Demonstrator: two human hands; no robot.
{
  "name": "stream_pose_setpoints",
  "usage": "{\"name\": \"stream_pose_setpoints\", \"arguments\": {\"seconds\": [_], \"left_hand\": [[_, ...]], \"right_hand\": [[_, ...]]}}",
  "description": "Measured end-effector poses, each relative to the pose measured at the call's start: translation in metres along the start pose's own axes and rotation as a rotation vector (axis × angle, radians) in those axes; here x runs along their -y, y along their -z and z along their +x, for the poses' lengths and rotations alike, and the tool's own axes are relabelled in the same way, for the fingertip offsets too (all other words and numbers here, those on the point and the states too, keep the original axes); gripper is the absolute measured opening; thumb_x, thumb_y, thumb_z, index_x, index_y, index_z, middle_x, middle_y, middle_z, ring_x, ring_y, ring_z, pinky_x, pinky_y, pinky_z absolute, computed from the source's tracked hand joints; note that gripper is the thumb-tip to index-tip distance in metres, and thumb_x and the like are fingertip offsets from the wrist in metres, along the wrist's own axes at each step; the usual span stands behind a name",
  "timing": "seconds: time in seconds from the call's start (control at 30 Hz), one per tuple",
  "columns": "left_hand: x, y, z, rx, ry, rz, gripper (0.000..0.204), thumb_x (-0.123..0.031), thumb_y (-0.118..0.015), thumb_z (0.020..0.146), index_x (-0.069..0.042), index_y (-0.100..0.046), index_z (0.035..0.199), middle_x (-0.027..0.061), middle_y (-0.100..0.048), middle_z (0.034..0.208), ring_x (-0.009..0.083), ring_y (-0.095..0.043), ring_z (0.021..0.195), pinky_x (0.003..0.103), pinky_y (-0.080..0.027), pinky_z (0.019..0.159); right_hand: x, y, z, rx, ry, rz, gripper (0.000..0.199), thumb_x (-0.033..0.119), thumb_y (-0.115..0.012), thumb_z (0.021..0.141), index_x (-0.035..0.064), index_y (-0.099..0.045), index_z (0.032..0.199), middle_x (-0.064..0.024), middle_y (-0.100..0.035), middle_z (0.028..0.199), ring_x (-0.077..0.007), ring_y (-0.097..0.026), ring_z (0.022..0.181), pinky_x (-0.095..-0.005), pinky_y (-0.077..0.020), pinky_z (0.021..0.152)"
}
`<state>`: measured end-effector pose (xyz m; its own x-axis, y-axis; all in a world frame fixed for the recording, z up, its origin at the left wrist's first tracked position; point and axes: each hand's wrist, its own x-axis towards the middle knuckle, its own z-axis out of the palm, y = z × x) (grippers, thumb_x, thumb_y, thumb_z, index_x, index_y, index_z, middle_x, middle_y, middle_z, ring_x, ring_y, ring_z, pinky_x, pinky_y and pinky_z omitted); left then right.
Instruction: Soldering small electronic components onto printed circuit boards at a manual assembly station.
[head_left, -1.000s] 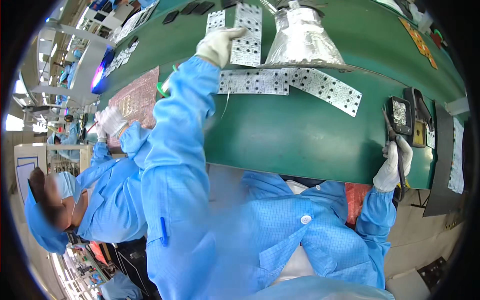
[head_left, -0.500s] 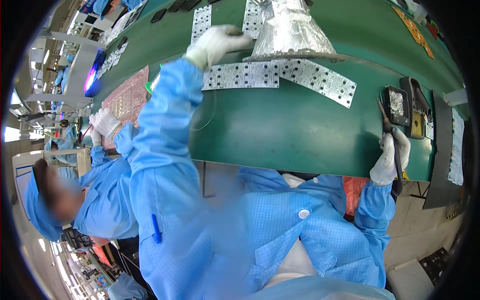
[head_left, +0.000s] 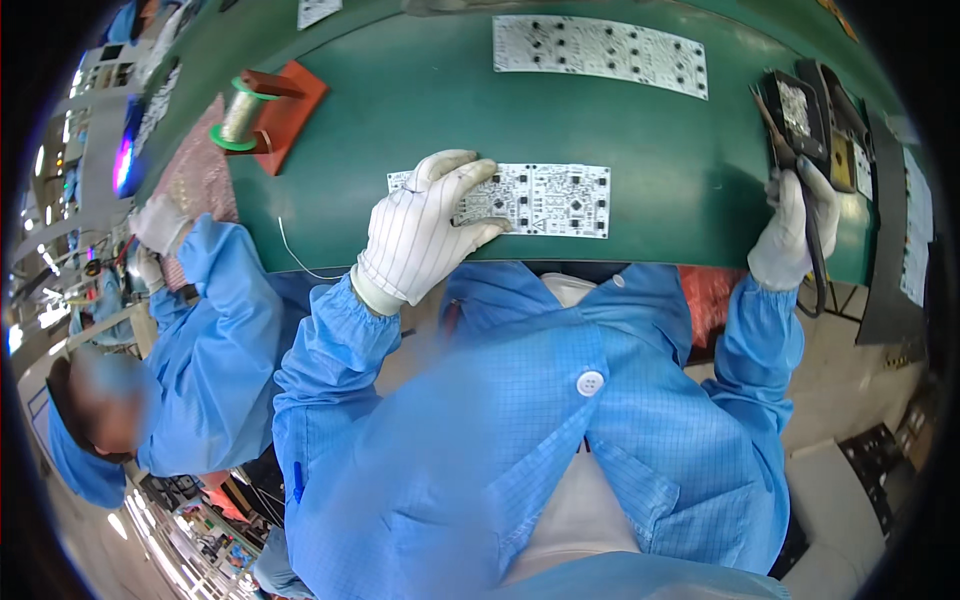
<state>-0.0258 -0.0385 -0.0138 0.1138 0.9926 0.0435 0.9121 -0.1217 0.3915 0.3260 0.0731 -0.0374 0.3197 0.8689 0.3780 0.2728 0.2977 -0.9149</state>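
Note:
A white printed circuit board strip with black components lies near the front edge of the green table. My left hand, in a white striped glove, spans its left part, with fingers at the far edge and thumb at the near edge. To the right, my gloved right hand grips a soldering iron. The iron's tip points away from me, beside a black tray of silvery bits, and its cord hangs below the hand. A second board strip lies farther back. The glove hides the held board's left part.
A solder spool with green rims sits on an orange-red stand at the left. Beyond the tray is an iron holder with a yellow sponge. A co-worker sits at my left, hands near pink bubble wrap.
My left hand has come back toward me, and a board strip now lies under it near the table edge. The view has shifted, leaving the foil-covered cone out. My right hand still holds the iron.

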Motion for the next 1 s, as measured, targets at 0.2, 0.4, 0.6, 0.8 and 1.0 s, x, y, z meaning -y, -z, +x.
{"name": "stream_pose_setpoints", "arguments": {"seconds": [0.2, 0.4, 0.6, 0.8, 1.0], "left_hand": [[-0.035, -0.022, 0.032, -0.074, -0.085, 0.029, 0.056, -0.040, -0.084, 0.073, -0.020, -0.065, 0.122, 0.0056, -0.060, 0.127, 0.0249, -0.069, 0.097, 0.036, -0.059, 0.074], [-0.048, -0.019, 0.027, -0.289, -0.177, -0.067, 0.025, -0.024, -0.079, 0.081, -0.012, -0.070, 0.101, 0.0108, -0.061, 0.108, 0.0250, -0.067, 0.086, 0.034, -0.057, 0.068], [-0.063, -0.039, 0.018, -0.301, -0.215, -0.153, 0.017, -0.012, -0.077, 0.081, -0.008, -0.069, 0.095, 0.0076, -0.063, 0.099, 0.0212, -0.066, 0.084, 0.032, -0.056, 0.064], [-0.072, -0.050, 0.012, -0.281, -0.165, -0.201, 0.017, 0.001, -0.072, 0.076, -0.006, -0.066, 0.091, 0.0107, -0.066, 0.095, 0.0265, -0.067, 0.084, 0.035, -0.056, 0.068], [-0.067, -0.054, 0.011, -0.270, -0.207, -0.199, 0.018, 0.001, -0.072, 0.072, -0.006, -0.066, 0.088, 0.0095, -0.066, 0.094, 0.0251, -0.067, 0.082, 0.035, -0.055, 0.066]], "right_hand": [[-0.002, 0.003, 0.001, 0.035, -0.003, -0.012, 0.024, 0.004, -0.068, 0.089, -0.0016, -0.065, 0.112, -0.0134, -0.070, 0.092, -0.0150, -0.066, 0.077, -0.0275, -0.0546, 0.074], [-0.002, 0.003, 0.002, 0.094, 0.012, 0.017, 0.025, 0.004, -0.067, 0.090, -0.0015, -0.065, 0.114, -0.0128, -0.070, 0.095, -0.0148, -0.066, 0.077, -0.0273, -0.0542, 0.073], [0.013, -0.007, -0.014, 0.299, -0.096, 0.060, 0.024, 0.000, -0.068, 0.088, 0.0021, -0.067, 0.111, -0.0095, -0.070, 0.099, -0.0107, -0.064, 0.083, -0.0254, -0.0524, 0.073], [0.016, -0.012, -0.021, 0.374, -0.070, 0.050, 0.023, -0.002, -0.074, 0.085, 0.0010, -0.066, 0.106, -0.0072, -0.068, 0.091, -0.0068, -0.060, 0.066, -0.0212, -0.0490, 0.059], [0.014, -0.007, -0.020, 0.400, -0.063, 0.046, 0.022, -0.002, -0.072, 0.085, 0.0002, -0.064, 0.105, -0.0071, -0.068, 0.088, -0.0068, -0.059, 0.067, -0.0219, -0.0484, 0.061]]}}
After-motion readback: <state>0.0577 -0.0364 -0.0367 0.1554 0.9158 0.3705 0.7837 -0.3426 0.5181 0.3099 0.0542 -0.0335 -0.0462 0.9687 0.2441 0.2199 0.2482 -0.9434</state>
